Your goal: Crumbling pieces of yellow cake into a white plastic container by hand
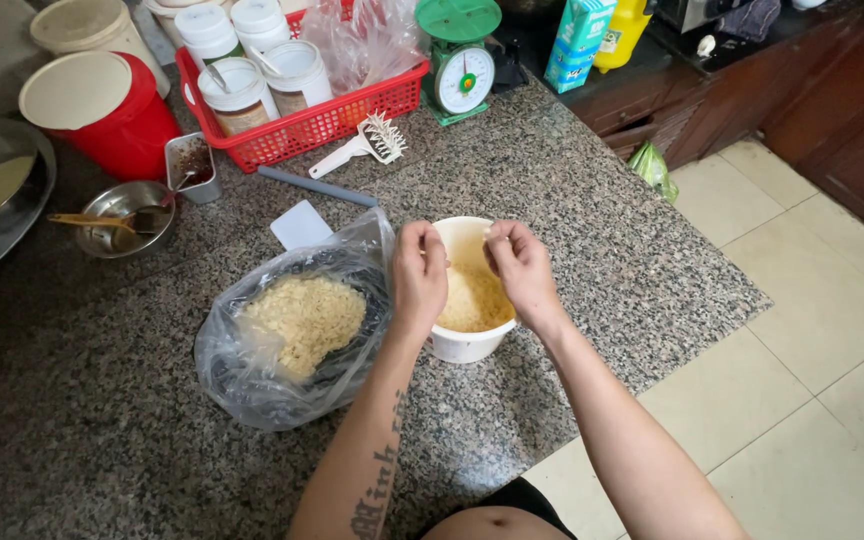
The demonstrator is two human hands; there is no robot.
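Observation:
A white plastic tub stands near the front edge of the speckled granite counter, partly filled with small pale yellow pieces. My left hand and my right hand hover over the tub's mouth, fingers pinched together; whether something small is between them is too small to tell. Just left of the tub, an open clear plastic bag holds a heap of the same pale pieces.
A red basket of lidded jars stands at the back, with a green kitchen scale, a red bucket, a steel bowl, a white scraper card and a spiked white tool. Tiled floor lies to the right.

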